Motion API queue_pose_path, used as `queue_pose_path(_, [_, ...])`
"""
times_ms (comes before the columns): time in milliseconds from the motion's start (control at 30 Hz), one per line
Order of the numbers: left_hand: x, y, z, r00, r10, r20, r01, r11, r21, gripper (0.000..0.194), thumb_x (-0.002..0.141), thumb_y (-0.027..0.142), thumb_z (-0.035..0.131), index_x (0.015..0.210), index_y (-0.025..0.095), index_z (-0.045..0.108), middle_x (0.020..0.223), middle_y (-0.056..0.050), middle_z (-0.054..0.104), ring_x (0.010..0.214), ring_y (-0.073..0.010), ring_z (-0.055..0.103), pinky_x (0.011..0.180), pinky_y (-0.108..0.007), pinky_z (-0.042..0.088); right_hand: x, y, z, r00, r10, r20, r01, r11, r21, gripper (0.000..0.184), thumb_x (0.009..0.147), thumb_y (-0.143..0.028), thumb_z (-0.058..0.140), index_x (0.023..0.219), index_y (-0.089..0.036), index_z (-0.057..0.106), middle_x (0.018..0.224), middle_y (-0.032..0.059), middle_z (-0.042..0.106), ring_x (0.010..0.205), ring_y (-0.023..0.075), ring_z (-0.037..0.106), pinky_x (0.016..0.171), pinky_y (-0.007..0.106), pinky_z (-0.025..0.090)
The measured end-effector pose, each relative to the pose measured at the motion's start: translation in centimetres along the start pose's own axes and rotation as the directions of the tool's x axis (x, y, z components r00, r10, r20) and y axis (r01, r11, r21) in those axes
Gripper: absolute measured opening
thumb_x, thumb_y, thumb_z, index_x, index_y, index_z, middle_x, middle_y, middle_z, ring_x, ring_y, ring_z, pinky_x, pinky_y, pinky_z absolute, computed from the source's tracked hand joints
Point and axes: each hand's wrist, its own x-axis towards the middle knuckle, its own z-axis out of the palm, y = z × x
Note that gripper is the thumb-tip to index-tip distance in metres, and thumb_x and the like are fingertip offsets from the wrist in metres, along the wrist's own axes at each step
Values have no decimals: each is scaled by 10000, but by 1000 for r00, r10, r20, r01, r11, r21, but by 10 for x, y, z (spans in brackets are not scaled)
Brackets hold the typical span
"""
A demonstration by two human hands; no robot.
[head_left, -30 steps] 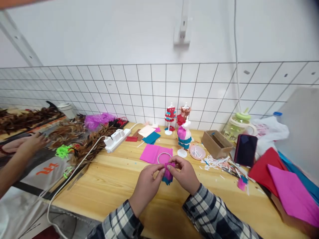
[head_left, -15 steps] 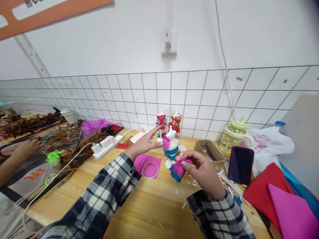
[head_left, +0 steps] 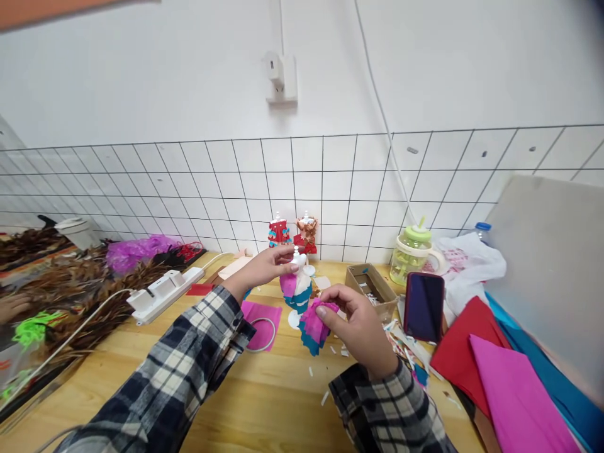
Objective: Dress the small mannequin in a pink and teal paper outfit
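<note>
A miniature white dress form [head_left: 297,286] stands upright on a round white base, wrapped in pink, white and blue paper. My left hand [head_left: 264,270] has closed at its upper left side, thumb in front and fingers behind its shoulder. My right hand [head_left: 356,327] pinches a gathered piece of pink and blue crepe paper [head_left: 314,327] between thumb and fingers, just in front and to the right of the form. The lower blue edge of that piece hangs free. To the left, a ring [head_left: 262,319] lies on a pink paper square [head_left: 278,314].
Two decorated dress forms [head_left: 279,233] stand by the wall. A cardboard box [head_left: 380,302], a phone [head_left: 423,308], a green-lidded jug [head_left: 410,255] and coloured paper sheets [head_left: 519,390] are at right. A power strip [head_left: 165,292] and feathers lie left, with another person's hand [head_left: 13,307].
My left hand has gone from open beside the dress form to closed at its shoulder. My right hand still pinches the crepe paper. The view has turned to the right.
</note>
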Motion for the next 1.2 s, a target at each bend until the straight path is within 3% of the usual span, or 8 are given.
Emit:
queue_pose_path(133, [-2,-4,5,996,90,4,-90,994,59,487,715,395,750,1141,180,652,1216,-107,645,1143,-258,582,993,-395,438,0,0,1,1000,0,22,1,1000,-27,132,822,-322,631,828,-190,633,806,35,658,757,173,597,726,307,480])
queue_pose_path(333, [-27,10,27,999,-28,29,36,955,-294,757,696,550,744,1294,146,515,967,-117,730,917,-250,683,784,-342,507,-5,-7,-3,999,-3,48,3,1000,5,111,807,-306,664,819,-196,648,819,29,656,788,168,597,756,298,481])
queue_pose_path(467, [-52,19,44,997,-78,-2,72,931,-358,715,706,620,704,1227,142,601,964,-126,744,922,-273,696,770,-334,513,-7,-12,-3,991,65,115,-82,985,150,148,762,-323,715,810,-198,652,779,15,647,694,141,588,635,254,487])
queue_pose_path(733, [-69,20,54,995,-74,-66,53,962,-269,707,710,722,615,1091,136,714,943,-116,760,882,-268,694,823,-364,517,-8,-14,8,979,125,161,-147,981,131,185,764,-275,715,915,-198,639,797,7,643,677,118,570,591,226,460])
queue_pose_path(867, [-73,25,56,995,-25,-94,4,976,-219,665,717,710,619,1060,152,735,1010,-110,752,963,-275,677,881,-366,503,-10,-13,14,988,123,97,-128,991,45,170,769,-275,694,903,-195,627,807,8,629,595,95,485,521,219,383])
queue_pose_path(1067, [-76,22,61,994,-70,-79,47,962,-271,607,728,643,666,1080,152,727,1045,-118,746,1047,-296,661,922,-381,494,-9,-13,19,988,156,8,-153,980,-129,120,769,-279,681,827,-185,634,691,-22,558,489,69,339,449,222,270])
queue_pose_path(1133, [-78,21,61,994,-84,-73,60,956,-288,622,720,646,670,1090,149,723,1020,-123,752,1028,-301,668,911,-392,500,-9,-14,14,984,172,56,-168,983,-76,143,750,-285,712,810,-186,628,709,-15,567,523,77,389,463,216,290])
queue_pose_path(1200, [-79,19,60,993,-102,-68,76,947,-312,643,709,650,678,1107,146,715,1005,-128,754,991,-297,681,889,-395,510,-10,-16,5,963,190,192,-204,977,55,184,721,-297,756,781,-188,619,712,-14,569,573,89,448,491,207,327])
